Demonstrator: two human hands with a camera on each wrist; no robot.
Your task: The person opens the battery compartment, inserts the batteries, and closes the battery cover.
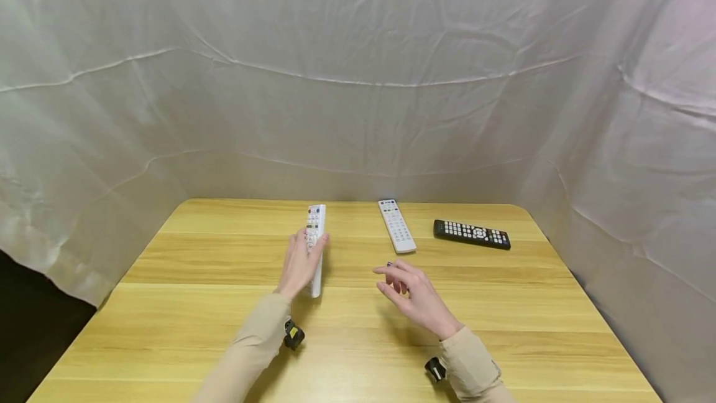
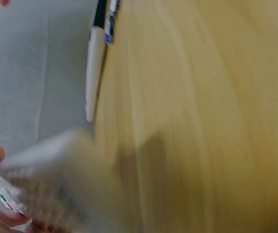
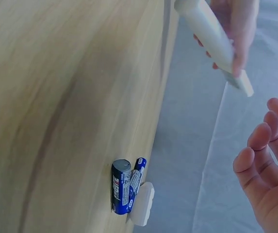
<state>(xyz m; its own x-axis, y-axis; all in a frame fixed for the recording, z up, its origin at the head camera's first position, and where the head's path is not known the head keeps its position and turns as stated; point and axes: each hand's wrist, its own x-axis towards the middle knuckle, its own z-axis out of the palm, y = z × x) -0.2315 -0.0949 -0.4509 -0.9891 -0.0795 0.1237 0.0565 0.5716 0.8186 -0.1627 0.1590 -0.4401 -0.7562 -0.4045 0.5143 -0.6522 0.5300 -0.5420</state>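
A white remote control (image 1: 316, 222) is in my left hand (image 1: 298, 264), thumb along one side and fingers along the other. It is lifted off the table, and its near end looks blurred in the left wrist view. My right hand (image 1: 415, 295) hovers over the table with loosely bent fingers and nothing in them. Several blue batteries (image 3: 122, 187) lie on the table close to the right hand; in the head view that hand covers most of them. Beyond them lies a second white remote control (image 1: 397, 226), buttons up.
A black remote control (image 1: 472, 234) lies at the back right of the wooden table (image 1: 358, 353). Grey fabric (image 1: 358, 111) hangs around the back and sides. Small black cameras (image 1: 293, 334) are strapped at both wrists.
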